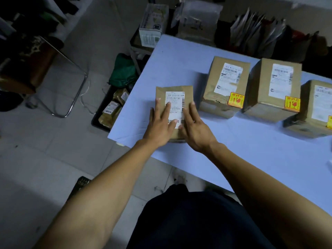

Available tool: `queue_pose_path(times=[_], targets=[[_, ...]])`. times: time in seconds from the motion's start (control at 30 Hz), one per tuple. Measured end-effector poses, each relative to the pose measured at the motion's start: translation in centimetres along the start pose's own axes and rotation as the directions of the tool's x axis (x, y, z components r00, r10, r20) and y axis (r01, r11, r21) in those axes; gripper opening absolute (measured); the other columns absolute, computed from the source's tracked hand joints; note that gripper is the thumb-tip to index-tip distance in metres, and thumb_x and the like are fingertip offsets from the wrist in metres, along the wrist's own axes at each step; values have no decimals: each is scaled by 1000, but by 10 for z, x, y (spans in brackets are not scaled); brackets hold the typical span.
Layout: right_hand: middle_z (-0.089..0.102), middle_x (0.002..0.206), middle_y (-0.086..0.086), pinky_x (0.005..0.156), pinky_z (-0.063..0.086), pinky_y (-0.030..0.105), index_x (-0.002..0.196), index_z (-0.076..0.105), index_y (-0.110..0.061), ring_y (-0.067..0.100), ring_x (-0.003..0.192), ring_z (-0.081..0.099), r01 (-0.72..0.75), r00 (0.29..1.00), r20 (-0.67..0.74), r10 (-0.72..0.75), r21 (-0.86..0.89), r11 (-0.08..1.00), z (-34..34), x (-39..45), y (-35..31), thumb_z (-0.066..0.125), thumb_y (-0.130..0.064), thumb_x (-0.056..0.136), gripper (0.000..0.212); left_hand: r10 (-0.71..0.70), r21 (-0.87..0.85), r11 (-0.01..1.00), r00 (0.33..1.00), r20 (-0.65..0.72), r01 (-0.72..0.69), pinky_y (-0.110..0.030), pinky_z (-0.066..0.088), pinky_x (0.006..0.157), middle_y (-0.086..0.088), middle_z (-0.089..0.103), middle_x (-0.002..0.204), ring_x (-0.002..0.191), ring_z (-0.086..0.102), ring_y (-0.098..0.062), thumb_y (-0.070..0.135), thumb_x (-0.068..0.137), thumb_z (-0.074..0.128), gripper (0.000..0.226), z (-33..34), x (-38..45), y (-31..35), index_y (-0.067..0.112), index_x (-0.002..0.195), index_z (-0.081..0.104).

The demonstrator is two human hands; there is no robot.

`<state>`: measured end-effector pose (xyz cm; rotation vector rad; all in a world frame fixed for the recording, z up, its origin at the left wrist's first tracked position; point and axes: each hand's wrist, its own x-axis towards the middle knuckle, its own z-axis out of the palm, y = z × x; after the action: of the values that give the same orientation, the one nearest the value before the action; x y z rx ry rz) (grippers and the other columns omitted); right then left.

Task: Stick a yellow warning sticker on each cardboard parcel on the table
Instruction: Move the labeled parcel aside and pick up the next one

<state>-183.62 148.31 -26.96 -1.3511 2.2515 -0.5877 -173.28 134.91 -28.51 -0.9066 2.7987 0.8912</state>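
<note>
Both hands are flat on the small parcel (173,112) at the left end of the worktop (233,150). The left hand (159,123) lies over the left part of its white shipping label (175,108), and the right hand (195,130) presses on the right side. Fingers are spread and open, so there's no grip on anything here, just palms pushing down.

To the right of that small parcel sit three bigger boxes in a row. The nearest one (225,85) has a yellow warning sticker (236,100) on its front lower corner, and the next box (274,88) has its own sticker (292,104) in the same spot. The far right box (312,108) is cut off by the edge, though a bit of yellow (329,122) shows there too.

I can't see any yellow on the small parcel. It could be under a hand, so I honestly can't tell whether it's done.

Stuff that could go sideways, just my guess: this parcel sits right by the left edge of the worktop, so a firm sideways rub could shove it off onto the floor. A sticker placed over the barcode would also stop it scanning.
</note>
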Motion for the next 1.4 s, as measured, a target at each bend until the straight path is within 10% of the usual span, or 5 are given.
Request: queue_pose_path(times=[0.27, 0.43, 0.63, 1.07, 1.4], targets=[[12, 167, 7, 116, 27, 34, 157, 24, -16, 20, 152, 16, -154, 972, -136, 192, 248, 956, 23, -9, 6, 54, -33, 99, 67, -113, -292, 952, 991, -66, 90, -31, 25, 115, -4, 0, 168, 152, 14, -19, 41, 93, 60, 77, 5, -14, -10, 23, 157, 21], [32, 161, -4, 120, 29, 39, 159, 19, -25, 13, 146, 33, -359, 824, 46, 565, 813, 458, 26, 23, 10, 54, -34, 97, 72, -386, -791, 531, 918, 95, 305, -7, 48, 81, 20, 54, 138, 104, 57, 20, 43, 85, 62, 75, -5, 6, -19, 34, 153, 32], [55, 146, -5, 114, 39, 40, 158, 20, -29, 12, 128, 56, -345, 875, 169, 454, 876, 337, 28, 31, 15, 49, -21, 100, 65, -348, -867, 390, 922, 172, 309, -30, 56, 89, 19, 69, 122, 110, 67, -8, 30, 90, 63, 53, 5, 6, -20, 50, 134, 44], [64, 134, -13, 105, 48, 43, 152, 33, -36, 10, 120, 63, -107, 893, -41, 448, 948, 300, -76, -28, 7, 53, -37, 93, 62, -160, -923, 370, 986, 51, 108, -41, 57, 94, 8, 63, 136, 114, 67, -13, 25, 94, 62, 70, -48, -10, 86, 36, 154, 27], [68, 127, -13, 88, 56, 34, 143, 46, -38, 11, 114, 67, 33, 757, -232, 611, 947, 319, -137, -140, 73, 51, -36, 96, 47, 78, -888, 457, 991, 107, 60, -36, 52, 101, 7, 63, 135, 118, 65, -12, 16, 98, 60, 65, -8, -13, 228, 35, 153, 31]])
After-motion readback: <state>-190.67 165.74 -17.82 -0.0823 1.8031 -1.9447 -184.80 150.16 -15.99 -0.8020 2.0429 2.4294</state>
